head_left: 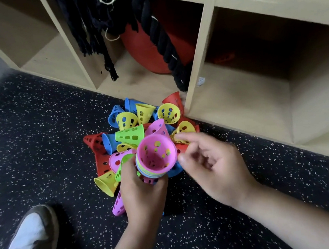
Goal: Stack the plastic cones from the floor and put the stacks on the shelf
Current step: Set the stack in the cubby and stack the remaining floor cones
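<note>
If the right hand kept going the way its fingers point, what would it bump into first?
Most likely the yellow cone in the pile, just past the fingertips of the right hand. Depth is unclear; it may already touch it.

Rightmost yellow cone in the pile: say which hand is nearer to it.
Right. The right hand has its fingertips beside the yellow cone, perhaps touching. The left hand is farther left and nearer the camera, gripping the pink-topped stack.

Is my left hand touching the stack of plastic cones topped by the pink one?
Touching: head view shows left hand wrapped round the stack under its pink cone.
</note>
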A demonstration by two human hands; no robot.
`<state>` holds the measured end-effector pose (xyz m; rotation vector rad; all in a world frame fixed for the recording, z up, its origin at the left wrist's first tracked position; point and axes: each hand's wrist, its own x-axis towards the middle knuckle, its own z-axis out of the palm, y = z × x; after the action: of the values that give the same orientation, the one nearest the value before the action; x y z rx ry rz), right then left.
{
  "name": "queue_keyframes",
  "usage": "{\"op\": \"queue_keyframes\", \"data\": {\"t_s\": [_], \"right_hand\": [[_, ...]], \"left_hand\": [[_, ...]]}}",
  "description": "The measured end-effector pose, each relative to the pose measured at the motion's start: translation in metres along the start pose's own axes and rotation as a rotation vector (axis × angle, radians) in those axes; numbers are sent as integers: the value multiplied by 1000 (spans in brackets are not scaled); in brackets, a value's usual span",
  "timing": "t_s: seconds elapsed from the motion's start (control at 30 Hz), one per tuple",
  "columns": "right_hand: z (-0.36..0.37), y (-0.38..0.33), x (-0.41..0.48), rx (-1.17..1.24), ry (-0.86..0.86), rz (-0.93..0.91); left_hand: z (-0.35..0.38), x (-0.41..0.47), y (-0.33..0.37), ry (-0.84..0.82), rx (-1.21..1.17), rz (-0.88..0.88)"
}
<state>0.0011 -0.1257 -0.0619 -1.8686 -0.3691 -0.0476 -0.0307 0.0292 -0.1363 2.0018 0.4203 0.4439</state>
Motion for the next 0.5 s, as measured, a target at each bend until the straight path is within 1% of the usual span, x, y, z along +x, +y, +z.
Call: {"op": "queue_keyframes", "data": {"t_s": [0.03,0.1,0.13,0.2,0.27,0.33,0.4,0.5], "right_hand": [[0,8,2,21,60,75],[-1,33,11,-88,174,249],[0,47,18,-168,166,338],[6,75,31,-280,73,493],[17,97,37,-295,12,591],[29,107,40,-237,43,625],[37,111,43,-268,94,597],[35,106,43,-279,232,538]], "left_hand": [[0,0,0,2,5,5],[1,1,-1,0,8,-5],[1,2,-1,2,7,-14],[3,2,-2,2,12,-30],[4,1,-4,-14,18,-32],[5,1,-5,-30,34,-28],[5,1,-6,-28,50,-26],[4,3,-6,-19,52,-32]]}}
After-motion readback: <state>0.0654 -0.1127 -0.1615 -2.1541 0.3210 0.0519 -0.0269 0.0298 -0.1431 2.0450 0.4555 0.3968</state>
